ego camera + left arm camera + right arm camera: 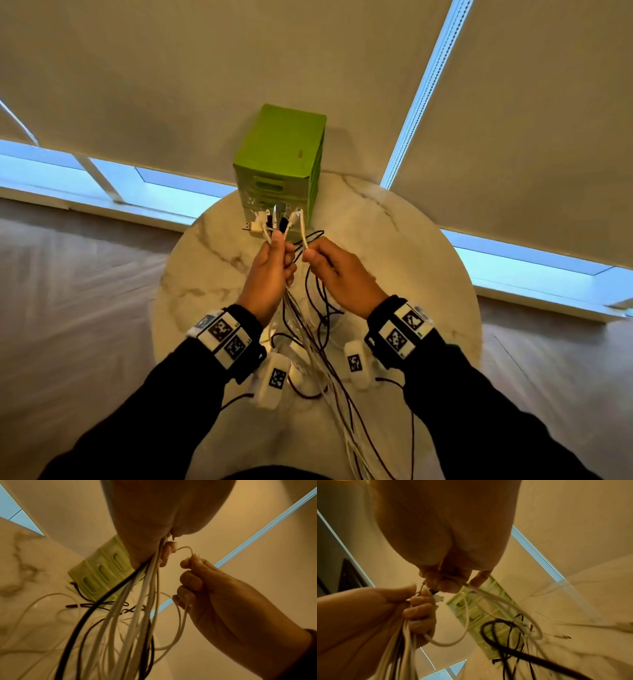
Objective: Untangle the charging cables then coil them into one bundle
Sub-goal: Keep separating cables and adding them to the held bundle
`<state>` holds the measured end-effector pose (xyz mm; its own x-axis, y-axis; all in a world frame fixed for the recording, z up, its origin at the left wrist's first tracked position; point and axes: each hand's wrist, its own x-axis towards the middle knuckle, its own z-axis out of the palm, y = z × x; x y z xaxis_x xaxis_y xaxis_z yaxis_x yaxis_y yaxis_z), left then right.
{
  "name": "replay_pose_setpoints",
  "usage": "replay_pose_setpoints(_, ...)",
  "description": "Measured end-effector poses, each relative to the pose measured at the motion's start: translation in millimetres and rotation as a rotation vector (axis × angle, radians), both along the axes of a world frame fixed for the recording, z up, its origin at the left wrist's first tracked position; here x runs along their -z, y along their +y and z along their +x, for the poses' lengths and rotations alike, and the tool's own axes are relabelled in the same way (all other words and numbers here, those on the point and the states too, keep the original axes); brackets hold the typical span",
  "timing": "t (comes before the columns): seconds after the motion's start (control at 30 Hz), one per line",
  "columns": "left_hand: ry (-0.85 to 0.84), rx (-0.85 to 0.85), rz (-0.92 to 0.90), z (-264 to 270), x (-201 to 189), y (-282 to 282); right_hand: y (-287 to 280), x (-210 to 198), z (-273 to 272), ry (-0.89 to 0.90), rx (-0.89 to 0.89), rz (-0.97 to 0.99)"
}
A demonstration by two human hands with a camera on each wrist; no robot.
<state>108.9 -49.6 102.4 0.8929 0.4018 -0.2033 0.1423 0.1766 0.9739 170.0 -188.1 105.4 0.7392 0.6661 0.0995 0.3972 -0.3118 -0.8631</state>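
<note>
Left hand (270, 270) gripping cables (308, 329); right hand (339, 274) pinching one

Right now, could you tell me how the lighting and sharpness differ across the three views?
Head view: evenly lit and mostly sharp, wide-angle bending at the edges, bright blue window strips beside the blinds. Left wrist view: warm orange cast, left hand close and soft, hanging cables streaked by blur. Right wrist view: dim and amber, right hand out of focus, green drawer box hazy.
</note>
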Motion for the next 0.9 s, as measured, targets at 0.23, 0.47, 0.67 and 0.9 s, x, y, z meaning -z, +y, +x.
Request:
replay_pose_setpoints(0.23,0.027,0.071,0.121,-5.7,-14.7,-8.6,-3.9,-0.1,-17.0,-0.042,-0.129,-0.095)
replay_pose_setpoints(0.47,-0.024,0.089,0.151,-10.3,-18.8,-11.2,-18.9,-1.0,-27.2,0.134,-0.150,-0.139)
replay_pose_setpoints(0.67,-0.111,-0.008,0.101,-8.5,-29.7,9.2,-43.3,35.7,-29.7,0.313,-0.163,-0.248)
replay_pose_setpoints(0.9,-0.258,-0.103,-0.163,-7.8,-53.9,39.0,-74.9,77.0,-7.2,0.087,-0.067,-0.519)
